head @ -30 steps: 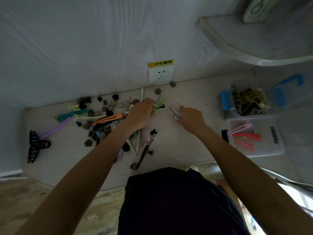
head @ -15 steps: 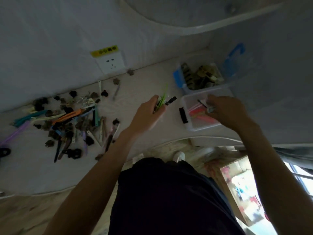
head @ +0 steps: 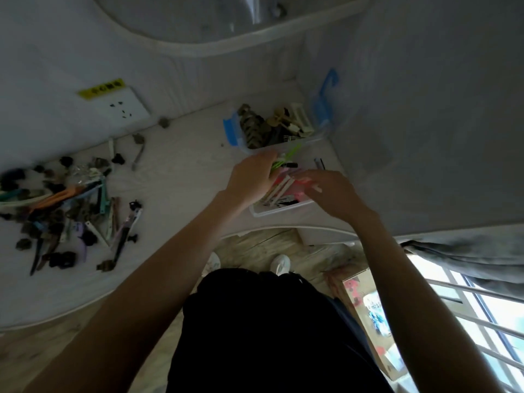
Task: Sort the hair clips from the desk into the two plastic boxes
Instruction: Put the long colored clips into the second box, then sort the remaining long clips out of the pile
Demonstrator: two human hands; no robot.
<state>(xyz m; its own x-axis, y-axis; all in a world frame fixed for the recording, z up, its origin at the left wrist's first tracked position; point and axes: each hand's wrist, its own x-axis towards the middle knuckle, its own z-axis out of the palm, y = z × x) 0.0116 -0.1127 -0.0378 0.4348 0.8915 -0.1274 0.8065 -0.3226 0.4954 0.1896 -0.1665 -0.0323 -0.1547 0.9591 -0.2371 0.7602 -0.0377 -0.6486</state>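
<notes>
Head view: hands over near box

Both hands meet over the near clear box on the white desk. The left hand pinches green clips; the right hand hovers with loose fingers. Behind sits the blue-latched box of claw clips. A clip pile lies far left.

Your left hand grips green clips above near clear box; box holds pink, white, black flat clips. Far box, blue latches, holds brown and cream claw clips. Mixed clip pile lies on desk, well apart from your boxes.
</notes>
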